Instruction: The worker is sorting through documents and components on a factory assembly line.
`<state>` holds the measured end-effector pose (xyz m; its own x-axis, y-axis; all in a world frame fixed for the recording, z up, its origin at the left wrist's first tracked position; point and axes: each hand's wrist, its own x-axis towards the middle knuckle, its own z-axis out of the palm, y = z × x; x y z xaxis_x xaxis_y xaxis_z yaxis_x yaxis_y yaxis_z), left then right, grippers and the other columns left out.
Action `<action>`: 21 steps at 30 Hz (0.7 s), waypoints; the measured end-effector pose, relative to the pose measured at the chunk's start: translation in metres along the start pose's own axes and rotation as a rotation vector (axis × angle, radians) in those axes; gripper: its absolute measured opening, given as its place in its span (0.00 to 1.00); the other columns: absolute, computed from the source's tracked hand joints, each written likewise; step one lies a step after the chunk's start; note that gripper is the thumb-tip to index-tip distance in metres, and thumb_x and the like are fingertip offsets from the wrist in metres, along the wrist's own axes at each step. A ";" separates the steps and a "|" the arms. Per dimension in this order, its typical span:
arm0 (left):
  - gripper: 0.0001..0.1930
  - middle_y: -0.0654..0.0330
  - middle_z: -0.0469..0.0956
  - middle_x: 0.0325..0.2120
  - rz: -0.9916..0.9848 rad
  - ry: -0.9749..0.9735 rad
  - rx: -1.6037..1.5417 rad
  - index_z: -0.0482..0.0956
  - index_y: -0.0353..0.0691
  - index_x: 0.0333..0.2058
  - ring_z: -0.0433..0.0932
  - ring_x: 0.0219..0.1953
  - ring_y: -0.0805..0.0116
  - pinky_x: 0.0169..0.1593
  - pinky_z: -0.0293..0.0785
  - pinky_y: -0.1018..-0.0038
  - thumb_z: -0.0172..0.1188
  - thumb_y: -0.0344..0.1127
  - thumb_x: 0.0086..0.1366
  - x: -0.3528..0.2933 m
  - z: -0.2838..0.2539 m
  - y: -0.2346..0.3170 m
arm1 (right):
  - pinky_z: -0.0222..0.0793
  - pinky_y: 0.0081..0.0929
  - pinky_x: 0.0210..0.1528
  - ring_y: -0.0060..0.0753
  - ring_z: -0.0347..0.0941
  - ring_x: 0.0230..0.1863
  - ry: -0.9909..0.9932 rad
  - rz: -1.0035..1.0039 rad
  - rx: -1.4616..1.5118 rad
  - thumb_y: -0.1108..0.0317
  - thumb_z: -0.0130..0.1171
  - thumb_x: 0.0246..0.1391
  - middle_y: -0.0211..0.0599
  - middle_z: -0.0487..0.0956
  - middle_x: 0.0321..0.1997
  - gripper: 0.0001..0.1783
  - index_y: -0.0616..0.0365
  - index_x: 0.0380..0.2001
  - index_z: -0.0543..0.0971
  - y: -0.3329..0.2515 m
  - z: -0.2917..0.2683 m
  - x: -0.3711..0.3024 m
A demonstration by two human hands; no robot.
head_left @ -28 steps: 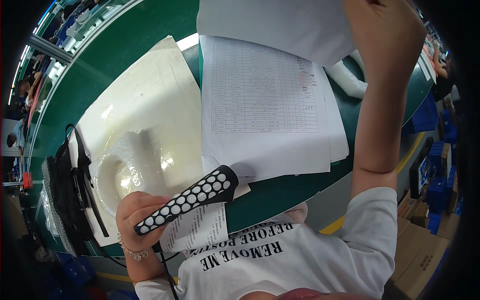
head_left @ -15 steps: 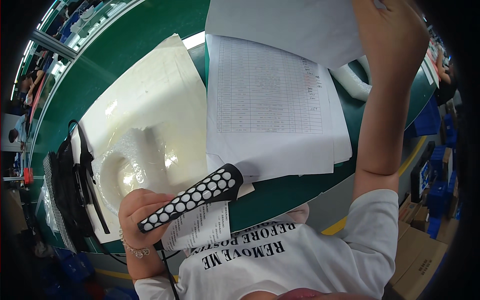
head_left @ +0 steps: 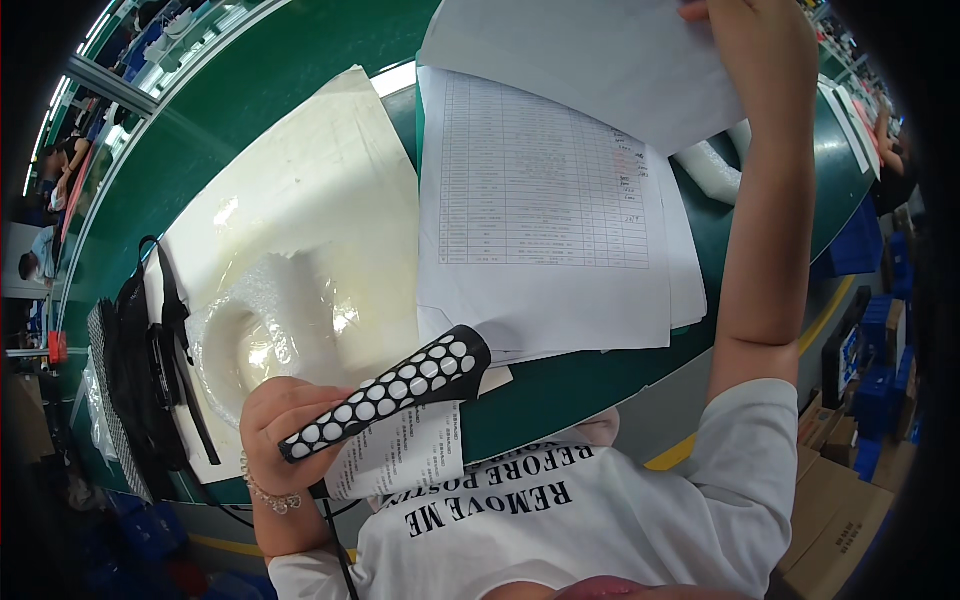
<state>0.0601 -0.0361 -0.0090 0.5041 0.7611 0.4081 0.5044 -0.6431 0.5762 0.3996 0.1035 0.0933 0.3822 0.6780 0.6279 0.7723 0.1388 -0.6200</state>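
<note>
The 2 hands are well apart. The left hand (head_left: 290,425) is closed around a black, white-dotted handle-shaped piece (head_left: 395,393), tilted over the near edge of the green table (head_left: 570,385). The right hand (head_left: 765,60) grips a raised paper sheet (head_left: 580,75) above a printed tabular form (head_left: 545,200).

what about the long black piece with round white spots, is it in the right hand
No, the left hand holds the white-spotted black piece, while the right hand holds up a white paper sheet.
</note>
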 end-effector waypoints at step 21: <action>0.14 0.55 0.78 0.25 -0.006 -0.016 0.004 0.76 0.33 0.26 0.74 0.23 0.63 0.27 0.68 0.72 0.66 0.28 0.37 0.002 0.000 0.001 | 0.60 0.32 0.55 0.39 0.66 0.53 -0.124 -0.347 -0.250 0.64 0.59 0.47 0.42 0.73 0.48 0.25 0.60 0.49 0.68 -0.005 0.001 -0.009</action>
<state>0.0616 -0.0359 -0.0074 0.5119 0.7635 0.3936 0.5102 -0.6389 0.5757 0.3919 0.0969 0.0901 0.0270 0.7060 0.7077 0.9489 0.2045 -0.2403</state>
